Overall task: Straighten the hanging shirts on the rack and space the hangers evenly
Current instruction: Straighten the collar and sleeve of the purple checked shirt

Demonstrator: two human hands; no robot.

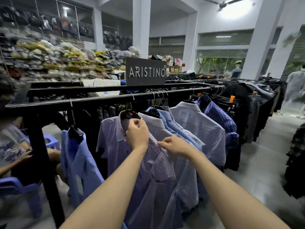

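The left hand [137, 135] pinches the collar of a lilac fine-striped short-sleeved shirt [155, 176], fingers curled at the neck. The right hand [173, 146] pinches the same shirt's shoulder seam, just right of the collar. This shirt hangs from the black metal rack rail [99, 100]. Left of it on that rail, well apart, hangs a plain light-blue shirt [82, 166]; right of it, crowded together, hang a white checked shirt [203, 129] and a dark-blue striped shirt [219, 116]. Behind the rail stands a dark sign reading ARISTINO [146, 71].

Striped shirt [155, 162] thin matt cloth (finely woven); rack rail [99, 100] black matt metal.
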